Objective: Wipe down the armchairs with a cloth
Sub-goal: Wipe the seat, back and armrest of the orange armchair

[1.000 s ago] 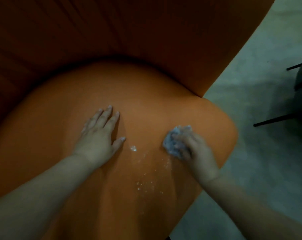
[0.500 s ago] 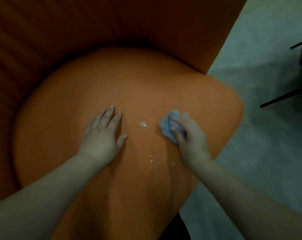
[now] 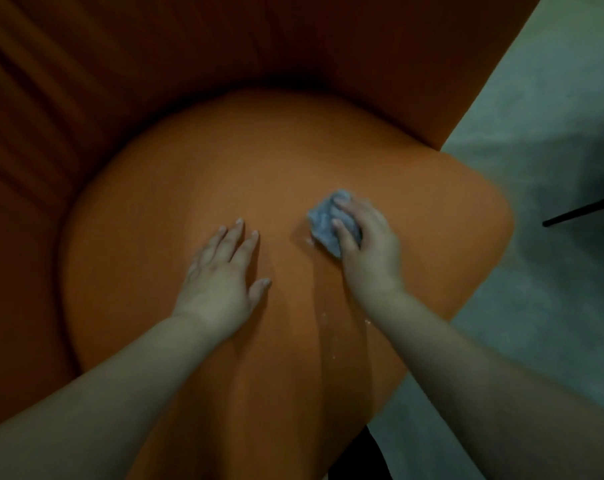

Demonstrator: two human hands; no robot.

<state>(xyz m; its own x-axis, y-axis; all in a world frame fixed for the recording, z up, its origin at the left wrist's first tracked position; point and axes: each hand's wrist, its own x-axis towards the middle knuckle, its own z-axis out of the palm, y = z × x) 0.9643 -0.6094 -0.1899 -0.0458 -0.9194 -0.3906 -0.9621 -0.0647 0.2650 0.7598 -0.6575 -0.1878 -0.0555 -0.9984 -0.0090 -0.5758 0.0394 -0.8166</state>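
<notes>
Cloth (image 3: 330, 221) has slid up and left across the seat (image 3: 196, 188) since a sec ago, and most of the white crumbs that sat between the hands are gone; just a few specks (image 3: 335, 336) left by the right forearm, plus a tiny white bit at the cloth's lower-left edge. Right hand (image 3: 368, 242) is curled over the cloth now, fingers closed on it, pressing the bunched grey-blue wad flat to the cushion, w/ thumb on the left side of the wad and the other fingers over its top. Cloth sticks out up and left of the knuckles, roughly mid-seat, a bit right of centre. Left hand (image 3: 221, 275) is flat on the cushion, palm down, fingers spread, thumb out to the right, holding nothing. The two hands are near each other but apart, bare orange fabric between them. Both forearms come in from the bottom edge, bare. Backrest (image 3: 224, 53) of the armchair curves round behind the seat, darker, ribbed on the left. Lighting is dim, so fabric detail is hard to read. To the right, grey floor (image 3: 543, 306); a thin dark leg (image 3: 581, 211) of some other furniture pokes in at the right edge, well away from the seat.
</notes>
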